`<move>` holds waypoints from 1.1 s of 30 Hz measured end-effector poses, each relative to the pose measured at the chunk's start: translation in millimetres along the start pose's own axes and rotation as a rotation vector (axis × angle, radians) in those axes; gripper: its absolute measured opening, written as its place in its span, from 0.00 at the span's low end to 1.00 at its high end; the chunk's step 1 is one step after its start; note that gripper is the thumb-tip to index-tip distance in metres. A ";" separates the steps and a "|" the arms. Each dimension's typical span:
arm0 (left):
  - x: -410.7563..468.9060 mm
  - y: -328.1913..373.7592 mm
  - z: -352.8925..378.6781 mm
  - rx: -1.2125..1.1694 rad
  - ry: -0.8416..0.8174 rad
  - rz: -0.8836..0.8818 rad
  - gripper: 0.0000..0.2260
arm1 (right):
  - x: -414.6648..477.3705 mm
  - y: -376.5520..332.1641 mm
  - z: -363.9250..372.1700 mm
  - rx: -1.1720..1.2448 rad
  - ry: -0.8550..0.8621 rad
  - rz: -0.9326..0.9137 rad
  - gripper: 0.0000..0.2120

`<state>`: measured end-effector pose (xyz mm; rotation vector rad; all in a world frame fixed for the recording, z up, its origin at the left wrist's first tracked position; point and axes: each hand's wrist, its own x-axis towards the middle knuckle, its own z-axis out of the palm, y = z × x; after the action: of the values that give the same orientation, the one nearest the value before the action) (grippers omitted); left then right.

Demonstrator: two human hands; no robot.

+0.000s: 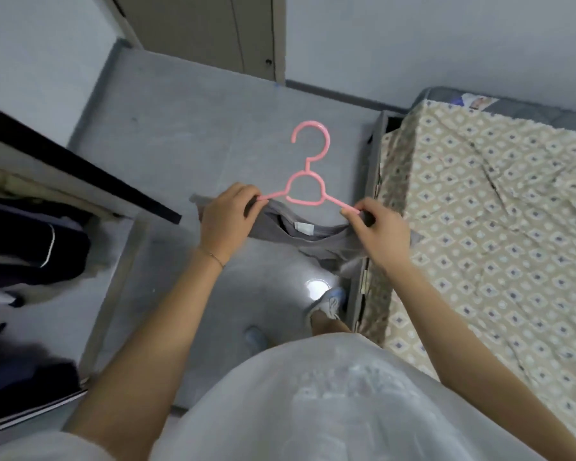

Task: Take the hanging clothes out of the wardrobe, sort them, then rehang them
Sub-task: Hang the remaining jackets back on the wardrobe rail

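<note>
A pink plastic hanger is held level over the floor, hook pointing away from me. A grey T-shirt with a white neck label hangs from its arms. My left hand grips the shirt's left shoulder over the hanger arm. My right hand pinches the right shoulder and the other arm's tip. The open wardrobe stands at the left, with dark clothes hanging inside.
A bed with a patterned beige cover fills the right side, close to my right arm. A closed door is at the far end of the grey floor. My feet in light shoes stand beside the bed frame.
</note>
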<state>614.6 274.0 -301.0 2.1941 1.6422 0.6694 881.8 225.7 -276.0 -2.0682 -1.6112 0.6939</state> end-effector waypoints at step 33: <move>-312.9 -285.9 -312.1 0.277 0.592 -0.844 0.08 | -101.0 -460.2 293.5 -0.100 -0.755 -1.063 0.13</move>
<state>142.3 49.5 -241.1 1.2341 2.8210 0.8921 330.5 243.9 -213.9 -0.6888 -2.7807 0.9957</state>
